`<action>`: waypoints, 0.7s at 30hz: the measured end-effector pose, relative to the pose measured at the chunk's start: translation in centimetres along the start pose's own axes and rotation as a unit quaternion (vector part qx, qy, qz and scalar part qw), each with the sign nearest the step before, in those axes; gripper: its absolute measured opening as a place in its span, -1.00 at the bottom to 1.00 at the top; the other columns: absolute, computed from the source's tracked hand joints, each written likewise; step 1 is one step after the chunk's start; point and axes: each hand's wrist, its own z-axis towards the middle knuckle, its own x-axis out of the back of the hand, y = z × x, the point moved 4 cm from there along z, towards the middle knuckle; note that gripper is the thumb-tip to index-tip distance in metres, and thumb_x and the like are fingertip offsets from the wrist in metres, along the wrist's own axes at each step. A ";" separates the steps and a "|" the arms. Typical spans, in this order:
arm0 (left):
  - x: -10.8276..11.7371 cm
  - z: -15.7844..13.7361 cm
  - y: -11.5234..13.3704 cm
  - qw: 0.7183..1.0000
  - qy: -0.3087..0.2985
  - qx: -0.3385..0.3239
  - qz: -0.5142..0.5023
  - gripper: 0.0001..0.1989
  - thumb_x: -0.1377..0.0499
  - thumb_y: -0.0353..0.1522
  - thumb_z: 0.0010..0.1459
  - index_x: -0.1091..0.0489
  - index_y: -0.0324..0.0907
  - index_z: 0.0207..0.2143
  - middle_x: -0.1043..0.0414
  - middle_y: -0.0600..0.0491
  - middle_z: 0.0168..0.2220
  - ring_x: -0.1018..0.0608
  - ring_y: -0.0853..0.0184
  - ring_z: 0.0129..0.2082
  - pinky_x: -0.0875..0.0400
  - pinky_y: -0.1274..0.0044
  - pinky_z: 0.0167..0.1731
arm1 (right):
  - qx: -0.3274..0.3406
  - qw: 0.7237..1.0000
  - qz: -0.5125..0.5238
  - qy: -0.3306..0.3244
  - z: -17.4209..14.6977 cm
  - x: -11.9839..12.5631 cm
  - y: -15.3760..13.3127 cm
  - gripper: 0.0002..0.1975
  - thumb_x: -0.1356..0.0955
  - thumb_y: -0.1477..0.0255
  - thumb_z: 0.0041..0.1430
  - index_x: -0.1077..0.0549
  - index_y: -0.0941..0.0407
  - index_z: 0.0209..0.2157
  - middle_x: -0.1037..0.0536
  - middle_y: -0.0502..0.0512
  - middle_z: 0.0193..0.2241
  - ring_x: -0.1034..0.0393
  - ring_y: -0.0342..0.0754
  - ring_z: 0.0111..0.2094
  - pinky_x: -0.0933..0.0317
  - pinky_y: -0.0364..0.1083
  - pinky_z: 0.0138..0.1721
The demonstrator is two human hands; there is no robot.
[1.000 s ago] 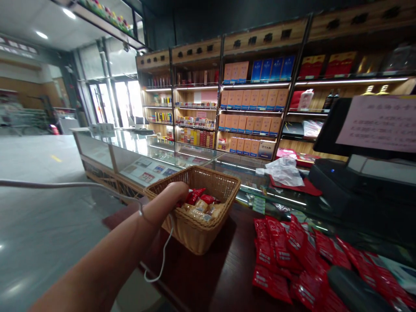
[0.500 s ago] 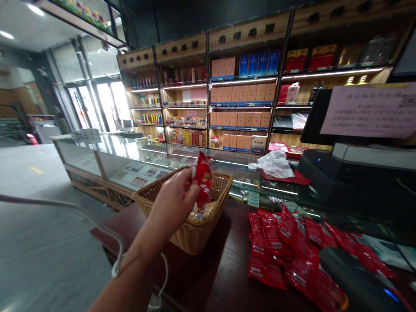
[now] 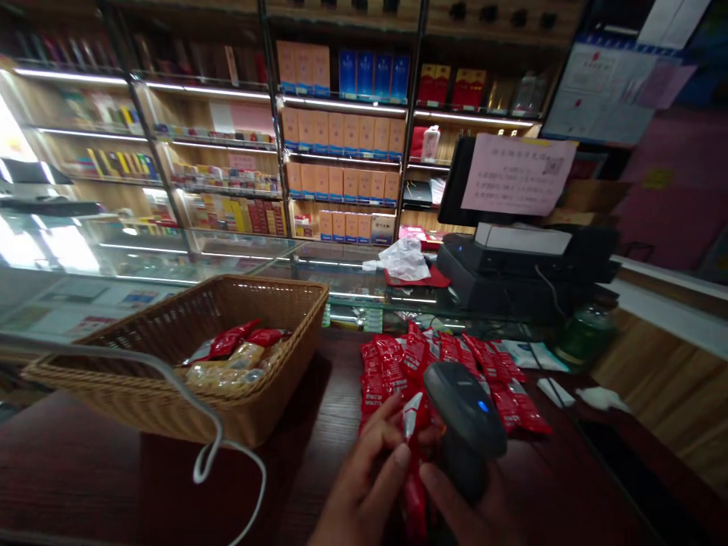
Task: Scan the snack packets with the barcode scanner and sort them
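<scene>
In the head view my left hand [image 3: 367,485] is at the lower middle, its fingers closed on the edge of a shiny red snack packet [image 3: 415,497]. Close beside it, my right hand [image 3: 483,512] grips the handle of a dark barcode scanner [image 3: 463,409] with a blue light; the scanner's head hides part of the packets behind. My right fingertips lie against the same packet. Several more red packets [image 3: 387,364] are heaped just beyond both hands. To the left stands a wicker basket [image 3: 284,387] with red packets and clear-wrapped yellowish packets [image 3: 227,371] inside.
A white cable [image 3: 213,425] loops in front of the basket. Behind the heap are a glass counter [image 3: 341,277], crumpled white plastic [image 3: 403,260] and a monitor with a pink notice [image 3: 517,174]. A green jar [image 3: 588,334] stands at the right. Stocked shelves line the back wall.
The view has swung right. My left hand has let go of a red packet in the basket, moved to the heap and closed on another. My right hand with the scanner has come beside it.
</scene>
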 end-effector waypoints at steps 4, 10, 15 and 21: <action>-0.5 0.5 -1.7 0.975 0.037 0.045 -0.214 -0.81 -0.28 -0.18 0.17 -0.44 -0.07 -0.27 -0.18 -0.02 0.35 -0.25 0.06 0.33 -0.12 0.23 0.28 | -0.047 0.999 -0.004 0.012 0.0 0.6 1.3 -0.40 -0.57 -0.02 -0.33 -0.57 0.09 -0.29 -0.68 0.11 -0.36 -0.56 0.11 -0.43 -0.40 -0.07 -0.45; -2.1 0.0 -3.6 0.888 0.014 0.167 -0.428 -0.17 -0.44 -0.26 -0.04 -0.15 -0.03 0.24 -0.50 -0.18 0.09 -0.45 0.02 0.18 -0.35 0.28 0.13 | -0.094 0.994 -0.046 0.042 -0.3 1.3 2.5 -0.29 -0.57 -0.04 -0.39 -0.56 0.14 -0.22 -0.68 0.22 -0.31 -0.56 0.32 -0.20 -0.42 0.08 -0.20; -1.0 0.3 -2.4 0.911 0.034 0.136 -0.389 0.18 -0.49 -0.37 -0.13 0.20 -0.01 0.37 -0.58 -0.17 -0.03 -0.57 -0.03 0.03 -0.46 0.26 -0.01 | -0.056 0.998 0.016 0.006 0.1 0.9 1.6 -0.33 -0.58 -0.05 -0.34 -0.55 0.11 -0.24 -0.68 0.13 -0.36 -0.58 0.19 -0.30 -0.42 -0.01 -0.26; 0.0 0.2 -0.1 0.949 -0.073 0.143 -0.272 0.22 -0.48 -0.44 -0.15 0.22 0.10 0.38 -0.27 -0.16 0.27 -0.55 0.03 0.04 -0.47 0.31 -0.02 | -0.043 0.998 -0.034 0.032 0.6 1.7 1.2 -0.39 -0.55 -0.02 -0.25 -0.51 0.08 -0.23 -0.65 0.08 -0.42 -0.55 0.15 -0.37 -0.38 0.00 -0.30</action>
